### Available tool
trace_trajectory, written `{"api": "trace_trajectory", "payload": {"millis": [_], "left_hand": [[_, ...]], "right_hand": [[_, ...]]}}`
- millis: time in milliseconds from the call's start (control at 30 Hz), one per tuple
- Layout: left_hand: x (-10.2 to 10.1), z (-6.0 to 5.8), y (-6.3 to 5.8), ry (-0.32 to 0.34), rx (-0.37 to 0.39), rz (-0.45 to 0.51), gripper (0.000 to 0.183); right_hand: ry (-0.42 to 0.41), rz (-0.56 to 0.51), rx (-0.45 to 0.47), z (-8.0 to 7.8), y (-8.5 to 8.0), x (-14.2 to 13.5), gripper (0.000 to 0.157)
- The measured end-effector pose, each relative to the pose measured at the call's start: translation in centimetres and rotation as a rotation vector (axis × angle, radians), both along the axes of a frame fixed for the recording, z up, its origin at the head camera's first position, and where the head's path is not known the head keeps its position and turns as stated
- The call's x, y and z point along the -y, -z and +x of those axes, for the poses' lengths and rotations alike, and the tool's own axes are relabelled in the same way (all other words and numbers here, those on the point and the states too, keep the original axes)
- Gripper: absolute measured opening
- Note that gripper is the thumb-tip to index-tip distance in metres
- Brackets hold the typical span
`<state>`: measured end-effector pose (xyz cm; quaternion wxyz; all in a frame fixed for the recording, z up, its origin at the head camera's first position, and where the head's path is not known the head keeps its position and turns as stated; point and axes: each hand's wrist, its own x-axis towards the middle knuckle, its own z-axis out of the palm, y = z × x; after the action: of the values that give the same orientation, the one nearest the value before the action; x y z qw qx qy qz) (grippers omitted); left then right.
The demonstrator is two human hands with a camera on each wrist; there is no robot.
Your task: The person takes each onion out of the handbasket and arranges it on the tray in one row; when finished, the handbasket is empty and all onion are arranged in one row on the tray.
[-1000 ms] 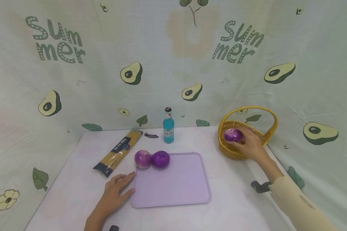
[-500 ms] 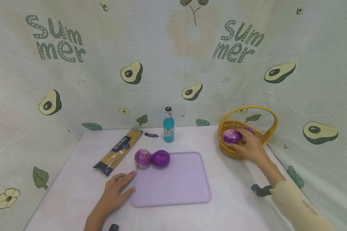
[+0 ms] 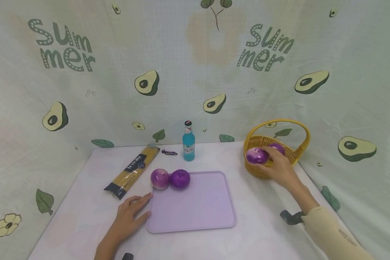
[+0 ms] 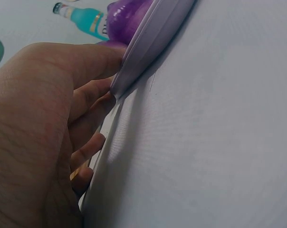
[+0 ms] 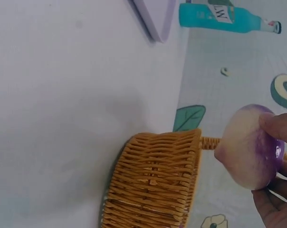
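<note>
In the head view my right hand pinches a shiny purple-and-white onion over the front left rim of a wicker basket. The right wrist view shows this onion with its pale, pointed end away from the fingers, above the basket wall. Another purple onion shows inside the basket, partly behind the hand. My left hand lies beside a lilac tray, fingertips touching its left edge, fingers relaxed. On the tray's back left corner sit a paler onion and a dark purple onion, side by side.
A blue bottle stands upright behind the tray. Left of it lie a small wrapped candy and a pack of spaghetti. The basket's tall handle arches over its opening. A patterned cloth backdrop rises behind the table.
My right hand has drawn the held onion slightly left and down toward the basket's front rim. The onion in the basket has come more into view. My left hand has stayed put.
</note>
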<state>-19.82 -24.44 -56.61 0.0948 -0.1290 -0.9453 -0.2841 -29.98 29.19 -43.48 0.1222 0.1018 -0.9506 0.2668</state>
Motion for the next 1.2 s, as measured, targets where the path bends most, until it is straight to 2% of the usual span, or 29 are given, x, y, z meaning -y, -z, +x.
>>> {"api": "trace_trajectory", "payload": {"millis": [367, 533, 867, 1200], "left_hand": [[0.0, 0.2, -0.1, -0.001, -0.003, 0.008, 0.057], [-0.1, 0.1, 0.0, -0.006, 0.000, 0.005, 0.057], [0.0, -0.1, 0.0, -0.028, 0.062, -0.004, 0.058], [0.2, -0.1, 0.2, -0.024, 0.052, -0.002, 0.058]], "right_hand": [[-0.064, -0.001, -0.047, 0.2, 0.2, 1.2, 0.066], [-0.081, -0.021, -0.031, 0.1, 0.6, 1.7, 0.068], [-0.121, -0.035, -0.030, 0.2, 0.9, 3.1, 0.068], [-0.167, -0.034, -0.039, 0.1, 1.2, 4.4, 0.070]]}}
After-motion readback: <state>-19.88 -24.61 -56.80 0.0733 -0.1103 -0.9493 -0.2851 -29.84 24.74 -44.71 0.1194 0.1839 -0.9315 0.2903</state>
